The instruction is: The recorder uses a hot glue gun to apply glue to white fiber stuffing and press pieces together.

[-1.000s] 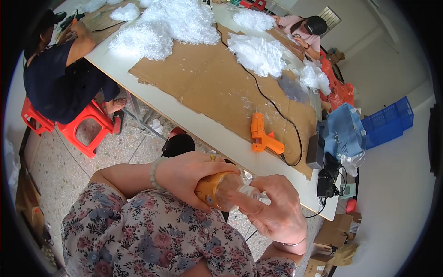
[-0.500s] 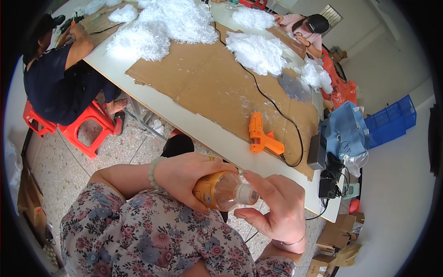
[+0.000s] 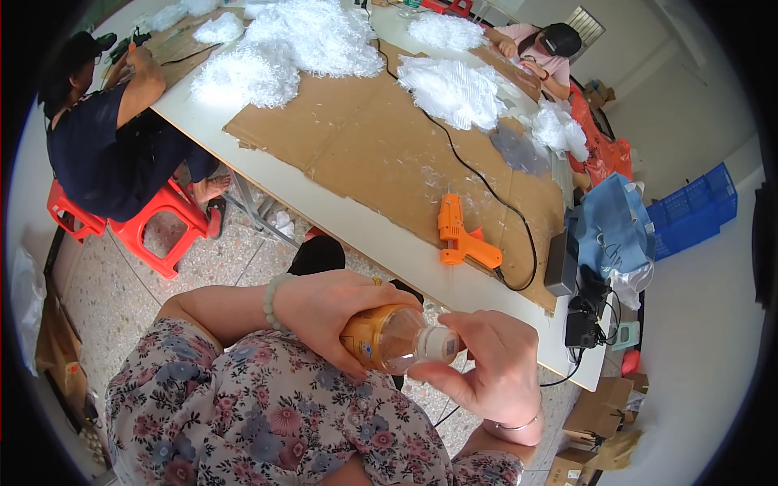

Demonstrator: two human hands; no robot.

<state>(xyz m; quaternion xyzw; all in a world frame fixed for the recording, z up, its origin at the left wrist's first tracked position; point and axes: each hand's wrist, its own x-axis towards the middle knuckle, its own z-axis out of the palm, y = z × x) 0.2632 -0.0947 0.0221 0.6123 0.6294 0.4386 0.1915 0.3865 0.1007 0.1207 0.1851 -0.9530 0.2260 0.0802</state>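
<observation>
White table (image 3: pixel 559 340): stretches ahead of both hands, its near edge just beyond them; the bottle is held on the body's side of it.
Brown cardboard (image 3: pixel 365 154): lies flat ahead of the hands, probably to guard the tabletop.
White heap (image 3: pixel 308 40): sits far ahead of the left hand, fluffy and loose.
Blue bag (image 3: pixel 616 223): stands ahead and right of the right hand, perhaps put at the table's end to leave working room.
Left hand (image 3: pixel 328 308): wraps the bottle's labelled body in a full grasp, seemingly to steady it.
Right hand (image 3: pixel 498 364): forefinger and thumb spread around the cap; whether they press on it cannot be told.
Orange glue gun (image 3: pixel 452 223): rests ahead of the right hand, apparently within easy reach.
Bottle (image 3: pixel 393 340): lies tilted between the hands, its neck toward the right one, likely for access.
White cap (image 3: pixel 438 345): sits on the neck, beside the right fingertips.
</observation>
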